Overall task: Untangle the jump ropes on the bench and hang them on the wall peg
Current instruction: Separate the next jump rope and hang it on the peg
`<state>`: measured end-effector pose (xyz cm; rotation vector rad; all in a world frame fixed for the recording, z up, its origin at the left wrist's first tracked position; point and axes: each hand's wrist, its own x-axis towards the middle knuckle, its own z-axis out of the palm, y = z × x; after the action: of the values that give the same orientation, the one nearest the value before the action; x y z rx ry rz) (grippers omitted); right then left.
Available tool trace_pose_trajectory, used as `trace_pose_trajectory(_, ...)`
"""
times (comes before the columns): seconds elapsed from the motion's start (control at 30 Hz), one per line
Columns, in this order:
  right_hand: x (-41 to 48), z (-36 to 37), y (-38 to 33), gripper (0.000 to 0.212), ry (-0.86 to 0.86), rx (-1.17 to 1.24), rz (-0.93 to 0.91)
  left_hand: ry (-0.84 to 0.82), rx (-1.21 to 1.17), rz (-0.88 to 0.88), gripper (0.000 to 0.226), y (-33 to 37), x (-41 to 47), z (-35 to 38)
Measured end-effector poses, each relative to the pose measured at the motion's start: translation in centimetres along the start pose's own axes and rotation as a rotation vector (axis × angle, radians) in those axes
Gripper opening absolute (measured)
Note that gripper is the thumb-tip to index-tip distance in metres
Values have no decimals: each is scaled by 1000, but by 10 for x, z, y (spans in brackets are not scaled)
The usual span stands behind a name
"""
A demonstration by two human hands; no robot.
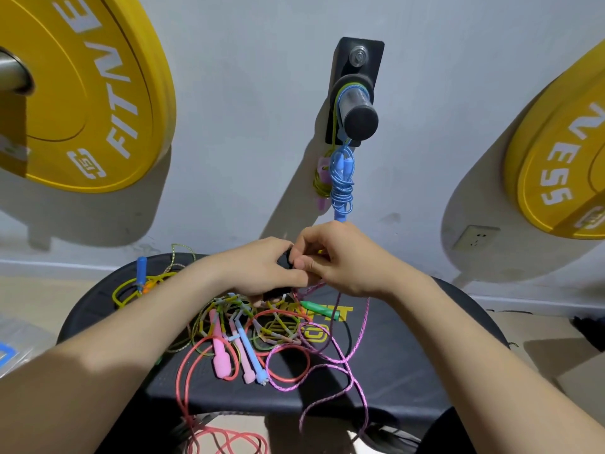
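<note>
Nearest, at six o'clock, a coral rope is seen spilling over the front edge of the black bench. Just beyond, the tangle of ropes is spread on the bench top, directly at six o'clock below both hands, with a pink handle lying in it. A pink braided rope is looped at five o'clock and led up into the right hand, where it is pinched between thumb and curled fingers. A black handle is gripped by the left hand, knuckles touching the right. At twelve o'clock, the wall peg is already hung with a blue rope and a yellow-green one.
</note>
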<state>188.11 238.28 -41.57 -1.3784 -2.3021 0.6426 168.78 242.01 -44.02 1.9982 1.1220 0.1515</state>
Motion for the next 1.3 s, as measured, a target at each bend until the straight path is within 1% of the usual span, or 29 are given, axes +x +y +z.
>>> trace_pose_trajectory(0.03, 0, 0, 0, 3, -3, 5, 2, 17, 35, -9, 31, -1, 2, 0)
trace_pose_trajectory(0.07, 0, -1, -1, 6, -4, -22, 13, 14, 86, -9, 28, -2, 2, -1)
trace_pose_trajectory(0.17, 0, -6, 4, 42, 84, -344, 71, -95, 234, 13, 33, -3, 0, 0)
trace_pose_trajectory(0.2, 1, -10, 6, 48, 109, -373, 79, -130, 269, 19, 33, -2, -1, 0)
trace_pose_trajectory(0.23, 0, -13, 10, 48, 97, -326, 81, -159, 294, 31, 34, -2, -2, 1)
trace_pose_trajectory(0.3, 0, -19, 19, 34, 22, -90, 77, -226, 269, 69, 36, -3, -5, -2)
trace_pose_trajectory(0.37, 0, -25, 31, 24, 16, 108, 100, -285, 116, 133, 35, -2, -9, -9)
trace_pose_trajectory(0.4, -1, -27, 35, 26, 53, 186, 119, -293, 27, 169, 33, -1, -11, -13)
trace_pose_trajectory(0.47, -2, -32, 43, 39, 144, 345, 181, -267, -104, 255, 34, 0, -12, -20)
trace_pose_trajectory(0.53, -3, -36, 50, 47, 153, 519, 266, -255, -147, 307, 36, -3, -12, -26)
trace_pose_trajectory(0.57, -4, -37, 52, 47, 124, 596, 296, -247, -127, 295, 36, -6, -12, -28)
trace_pose_trajectory(0.6, -4, -37, 53, 39, 99, 682, 311, -223, -69, 274, 31, -9, -12, -30)
trace_pose_trajectory(0.67, -3, -36, 54, 14, 114, 907, 318, -126, 163, 213, 17, -19, -10, -30)
trace_pose_trajectory(0.7, -2, -36, 53, 12, 137, 1013, 317, -71, 284, 166, 17, -23, -8, -27)
trace_pose_trajectory(0.73, -2, -35, 53, 18, 150, 1078, 314, -31, 362, 124, 19, -25, -7, -25)
trace_pose_trajectory(0.77, -3, -34, 54, 22, 152, 1088, 304, -16, 397, 98, 20, -25, -6, -22)
trace_pose_trajectory(0.8, -3, -34, 55, 23, 148, 1040, 293, -23, 406, 85, 19, -25, -6, -19)
trace_pose_trajectory(0.83, -4, -33, 56, 23, 143, 929, 278, -47, 401, 77, 18, -25, -5, -17)
trace_pose_trajectory(0.9, -1, -29, 59, 21, 168, 615, 227, -118, 373, 88, 20, -23, -6, -14)
trace_pose_trajectory(0.97, 3, -23, 60, 16, 256, 403, 153, -185, 296, 147, 22, -19, -9, -14)
trace_pose_trajectory(1.03, 8, -19, 61, 16, 321, 301, 101, -196, 158, 239, 22, -13, -13, -17)
trace_pose_trajectory(1.07, 10, -18, 62, 19, 338, 206, 97, -180, 73, 269, 22, -10, -16, -20)
trace_pose_trajectory(1.1, 12, -18, 62, 26, 349, 54, 118, -156, -2, 281, 22, -8, -18, -24)
trace_pose_trajectory(1.13, 14, -18, 62, 41, 355, -125, 177, -125, -41, 283, 21, -7, -20, -29)
trace_pose_trajectory(1.17, 15, -20, 61, 59, 350, -275, 266, -79, -24, 285, 20, -8, -21, -33)
trace_pose_trajectory(1.2, 16, -20, 61, 72, 342, -383, 353, -25, 48, 279, 18, -10, -21, -35)
trace_pose_trajectory(1.23, 16, -20, 61, 78, 316, -422, 409, 38, 154, 255, 18, -14, -20, -37)
trace_pose_trajectory(1.27, 16, -18, 60, 78, 263, -379, 433, 109, 273, 211, 19, -17, -19, -37)
trace_pose_trajectory(1.3, 15, -17, 62, 74, 196, -264, 435, 171, 385, 157, 20, -19, -18, -36)
